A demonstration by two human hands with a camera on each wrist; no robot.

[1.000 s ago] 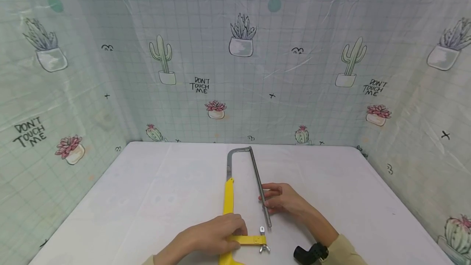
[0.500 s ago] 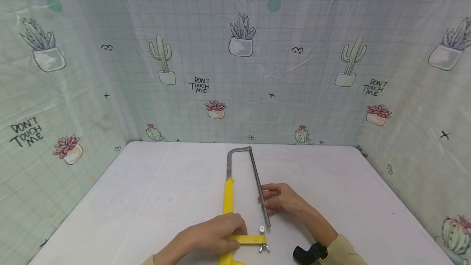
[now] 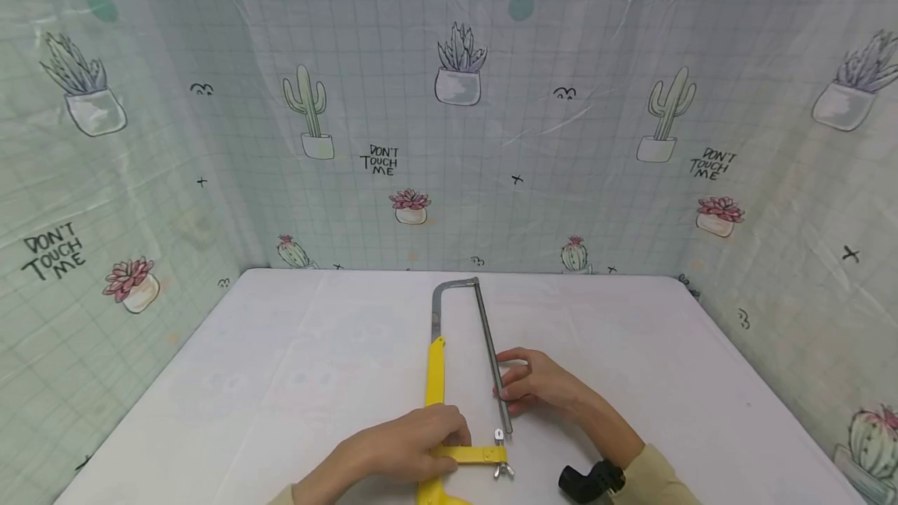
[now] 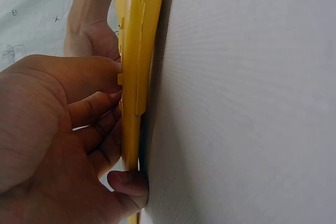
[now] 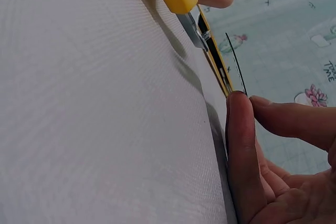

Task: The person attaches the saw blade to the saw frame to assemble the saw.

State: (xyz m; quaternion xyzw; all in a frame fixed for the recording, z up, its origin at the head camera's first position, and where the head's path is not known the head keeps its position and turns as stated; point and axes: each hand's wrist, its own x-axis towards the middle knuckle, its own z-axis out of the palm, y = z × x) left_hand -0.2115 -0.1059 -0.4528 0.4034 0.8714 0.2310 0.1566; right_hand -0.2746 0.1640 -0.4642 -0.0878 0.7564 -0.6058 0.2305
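Note:
A hacksaw (image 3: 436,372) with a yellow and grey frame lies on the white table. My left hand (image 3: 414,443) grips its yellow frame near the handle, fingers curled round it in the left wrist view. The grey saw blade (image 3: 488,333) meets the frame at the far corner and slants toward me. My right hand (image 3: 547,384) pinches the blade between thumb and fingers near its near end. That end sits close beside the metal blade holder (image 3: 499,436) on the yellow arm (image 3: 477,455). A wing nut (image 3: 503,471) sits on the arm's near side.
The white table (image 3: 316,365) runs back to a curtain (image 3: 365,100) printed with cacti, which also stands at both sides. A black device (image 3: 592,482) is strapped at my right wrist.
My right hand has shifted the blade's near end slightly left, closer to the blade holder. The left hand and the frame stay in place.

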